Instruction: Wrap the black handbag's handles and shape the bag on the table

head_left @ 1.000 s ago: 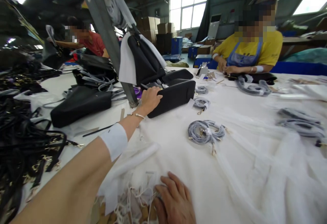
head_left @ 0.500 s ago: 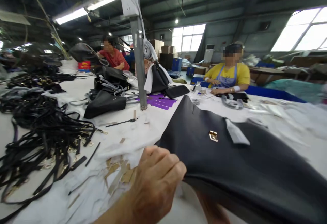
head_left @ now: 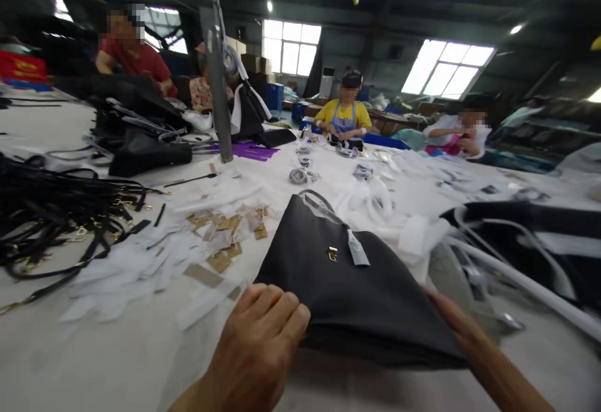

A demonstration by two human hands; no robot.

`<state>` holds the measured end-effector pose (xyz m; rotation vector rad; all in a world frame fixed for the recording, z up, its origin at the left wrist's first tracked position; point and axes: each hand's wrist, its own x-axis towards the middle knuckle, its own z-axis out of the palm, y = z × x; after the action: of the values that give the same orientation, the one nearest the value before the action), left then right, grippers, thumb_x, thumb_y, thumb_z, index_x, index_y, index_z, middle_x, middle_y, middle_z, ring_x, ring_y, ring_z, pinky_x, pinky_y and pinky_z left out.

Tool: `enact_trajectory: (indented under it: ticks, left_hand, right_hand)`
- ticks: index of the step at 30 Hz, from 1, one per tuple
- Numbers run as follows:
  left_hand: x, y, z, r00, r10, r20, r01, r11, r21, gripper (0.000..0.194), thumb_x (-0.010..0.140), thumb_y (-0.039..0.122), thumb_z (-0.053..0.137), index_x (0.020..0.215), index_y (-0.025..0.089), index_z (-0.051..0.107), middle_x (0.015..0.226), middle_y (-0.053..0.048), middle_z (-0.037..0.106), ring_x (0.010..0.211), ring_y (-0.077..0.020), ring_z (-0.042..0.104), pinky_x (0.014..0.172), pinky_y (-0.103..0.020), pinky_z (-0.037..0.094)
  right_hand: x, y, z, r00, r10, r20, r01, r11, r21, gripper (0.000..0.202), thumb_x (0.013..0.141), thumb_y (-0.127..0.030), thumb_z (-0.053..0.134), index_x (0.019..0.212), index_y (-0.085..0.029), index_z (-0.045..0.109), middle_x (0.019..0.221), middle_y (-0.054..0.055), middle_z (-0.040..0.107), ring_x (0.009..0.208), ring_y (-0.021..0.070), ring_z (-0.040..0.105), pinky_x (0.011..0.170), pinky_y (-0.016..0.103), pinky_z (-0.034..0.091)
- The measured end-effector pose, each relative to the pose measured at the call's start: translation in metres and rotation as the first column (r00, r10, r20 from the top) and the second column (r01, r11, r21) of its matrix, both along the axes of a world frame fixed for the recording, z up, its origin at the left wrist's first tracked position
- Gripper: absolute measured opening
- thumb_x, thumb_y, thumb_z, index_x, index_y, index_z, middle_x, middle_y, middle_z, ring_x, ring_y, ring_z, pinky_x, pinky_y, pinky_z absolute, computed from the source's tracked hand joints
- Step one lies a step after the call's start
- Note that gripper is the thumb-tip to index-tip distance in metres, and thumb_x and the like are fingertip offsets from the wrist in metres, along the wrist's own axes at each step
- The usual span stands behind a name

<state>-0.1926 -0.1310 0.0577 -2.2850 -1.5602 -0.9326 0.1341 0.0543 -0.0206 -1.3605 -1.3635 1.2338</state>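
A black bag (head_left: 366,299) with a gold clasp (head_left: 332,254) and a white tag (head_left: 357,249) lies tilted over the table in front of me. My left hand (head_left: 263,334) is closed on its near left corner, knuckles up. At the bag's right side is my right hand (head_left: 453,318), its palm against the edge and its fingertips hidden by the bag. A thin handle (head_left: 319,199) in clear wrap shows at the bag's far end.
Black straps with gold hooks (head_left: 94,205) pile up at the left. Brown and white scraps (head_left: 225,243) lie beside the bag. A grey post (head_left: 218,86) stands behind, near stacked black bags (head_left: 150,149). More black material (head_left: 526,236) lies at the right. Several people work beyond.
The view has swung right and shows more of the table there. The bag now sits squarer before me, and my right hand has come into view at its right side.
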Motion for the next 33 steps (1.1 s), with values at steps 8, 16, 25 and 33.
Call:
enact_trajectory:
  ticks: [8,16,25,33]
  left_hand:
    - [-0.025,-0.065,-0.017,0.996,0.060,0.060,-0.035,0.933,-0.359,0.050,0.077,0.018,0.066,0.124,0.026,0.050,0.122,-0.005,0.058,0.114,-0.0242,0.053,0.097,-0.041,0.043]
    - [-0.027,-0.051,-0.041,0.861,0.217,0.459,0.028,0.882,-0.469,0.026,0.076,0.024,0.062,0.102,0.021,0.060,0.093,-0.001,0.065,0.090,-0.0200,0.061,0.084,-0.031,0.047]
    - [-0.009,-0.109,-0.053,0.851,0.162,0.500,0.054,0.919,-0.390,0.018,0.079,0.027,0.059,0.096,0.022,0.058,0.091,-0.002,0.062,0.089,-0.0193,0.058,0.079,-0.029,0.047]
    - [-0.003,-0.111,-0.039,0.795,0.175,0.581,0.188,0.840,-0.509,0.011,0.080,0.027,0.058,0.088,0.021,0.057,0.081,0.001,0.059,0.080,-0.0165,0.056,0.073,-0.025,0.044]
  right_hand:
    - [0.058,-0.131,0.068,0.964,-0.117,0.239,0.076,0.982,0.173,0.038,0.080,-0.054,0.058,0.099,-0.022,0.068,0.107,0.009,0.068,0.102,0.0287,0.063,0.093,0.045,0.051]
    - [-0.032,-0.151,0.063,0.541,0.020,0.841,-0.619,0.686,0.382,0.044,0.078,-0.028,0.067,0.121,-0.020,0.059,0.115,0.011,0.064,0.111,0.0281,0.057,0.098,0.047,0.042]
    - [-0.009,-0.206,0.038,0.556,-0.123,0.822,-0.606,0.617,0.503,0.022,0.079,-0.015,0.062,0.100,-0.020,0.061,0.096,0.007,0.064,0.092,0.0250,0.056,0.082,0.038,0.045]
    - [0.015,-0.225,0.034,0.537,-0.092,0.839,-0.638,0.606,0.475,0.013,0.087,-0.026,0.057,0.097,-0.024,0.065,0.084,0.005,0.065,0.080,0.0219,0.060,0.076,0.036,0.046]
